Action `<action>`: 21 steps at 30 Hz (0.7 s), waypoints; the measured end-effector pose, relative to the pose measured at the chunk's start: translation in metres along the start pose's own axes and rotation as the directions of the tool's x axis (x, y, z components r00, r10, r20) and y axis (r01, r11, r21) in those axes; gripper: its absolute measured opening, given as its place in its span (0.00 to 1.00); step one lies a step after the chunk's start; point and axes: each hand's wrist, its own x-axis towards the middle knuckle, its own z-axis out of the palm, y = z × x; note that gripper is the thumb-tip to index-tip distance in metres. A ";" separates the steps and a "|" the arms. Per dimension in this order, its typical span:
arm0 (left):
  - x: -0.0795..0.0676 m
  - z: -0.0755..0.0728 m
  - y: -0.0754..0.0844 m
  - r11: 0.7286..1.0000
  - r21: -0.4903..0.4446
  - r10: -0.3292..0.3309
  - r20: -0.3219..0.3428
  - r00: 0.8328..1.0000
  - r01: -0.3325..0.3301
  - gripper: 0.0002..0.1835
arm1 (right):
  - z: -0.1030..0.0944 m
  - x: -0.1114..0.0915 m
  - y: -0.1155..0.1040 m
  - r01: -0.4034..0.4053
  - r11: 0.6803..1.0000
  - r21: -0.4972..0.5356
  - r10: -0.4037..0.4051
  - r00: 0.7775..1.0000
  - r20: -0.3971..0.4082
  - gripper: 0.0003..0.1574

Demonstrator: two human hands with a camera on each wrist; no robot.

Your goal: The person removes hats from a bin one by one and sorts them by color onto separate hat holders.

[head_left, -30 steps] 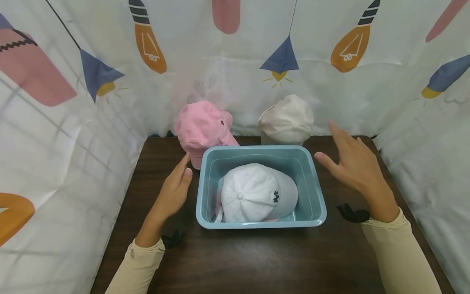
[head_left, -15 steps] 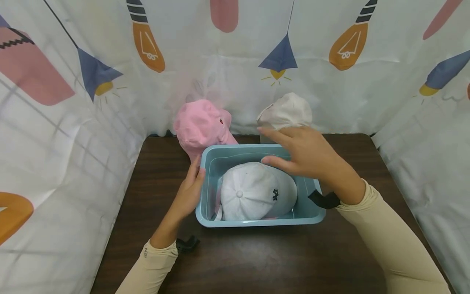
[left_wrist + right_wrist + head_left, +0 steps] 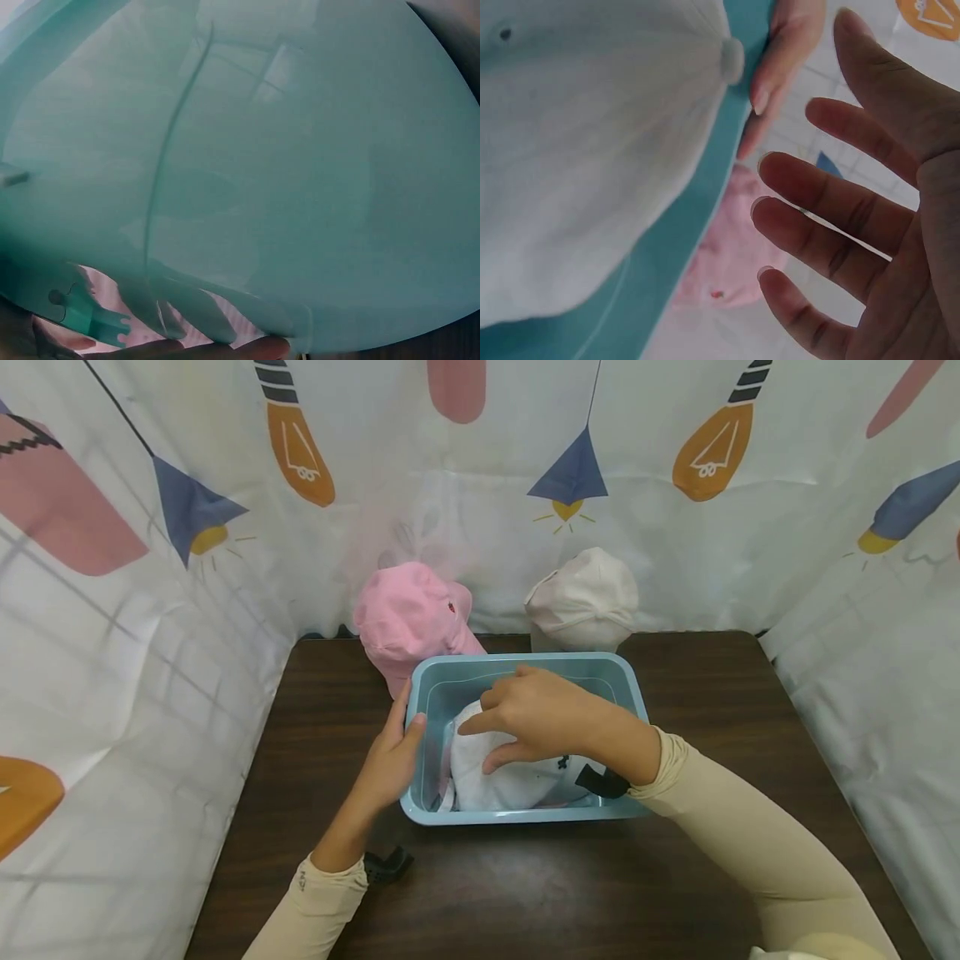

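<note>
Left hand [image 3: 386,764]: touching the left side of the blue bin [image 3: 480,817], laying nearly straight fingers along the outer wall and resting the thumb at the rim.
Right hand [image 3: 543,714]: hanging over the blue bin, above the white cap [image 3: 592,165], spreading loose, slightly bent fingers with gaps between; appearing apart from the fabric in the right wrist view.
White cap: lying inside the blue bin, crown upward, pointing its brim toward the right wall, showing a dark emblem [image 3: 564,762] and disappearing partly behind the right hand.
Blue bin: standing on the dark wooden table [image 3: 510,893], facing the wearer with one long side.
Pink cap [image 3: 408,618]: sitting beyond the rear left corner of the blue bin, bearing a small red motif [image 3: 452,607].
Cream cap [image 3: 588,597]: sitting behind the back rim, right of the pink cap and well apart from it.
Pale sleeves [image 3: 750,843]: covering both forearms, ending near the wrists.
Printed curtain [image 3: 450,510]: hanging around the table, displaying bulbs and blue lamps.
</note>
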 end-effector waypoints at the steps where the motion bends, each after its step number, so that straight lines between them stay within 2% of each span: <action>1: 0.000 0.000 0.000 1.000 -0.003 0.003 -0.001 1.000 -0.003 0.34 | 0.003 0.001 -0.001 -0.001 1.000 -0.007 0.001 1.000 0.020 0.33; 5: 0.000 0.000 0.000 1.000 -0.007 0.008 -0.001 1.000 -0.008 0.33 | 0.015 0.003 -0.002 -0.020 1.000 -0.009 0.020 0.996 0.090 0.32; 8: 0.000 0.000 0.000 1.000 -0.005 0.001 -0.004 1.000 -0.001 0.33 | 0.025 0.003 -0.001 -0.025 1.000 0.014 0.023 0.994 0.110 0.29; 13: 0.000 0.001 0.001 1.000 -0.012 -0.001 -0.011 1.000 0.001 0.33 | 0.033 0.001 0.000 -0.015 0.999 0.034 0.012 0.996 0.085 0.22; 21: -0.001 0.001 0.002 1.000 -0.007 -0.018 -0.006 1.000 0.018 0.33 | 0.034 0.002 0.001 -0.020 0.998 0.067 0.014 0.997 0.080 0.07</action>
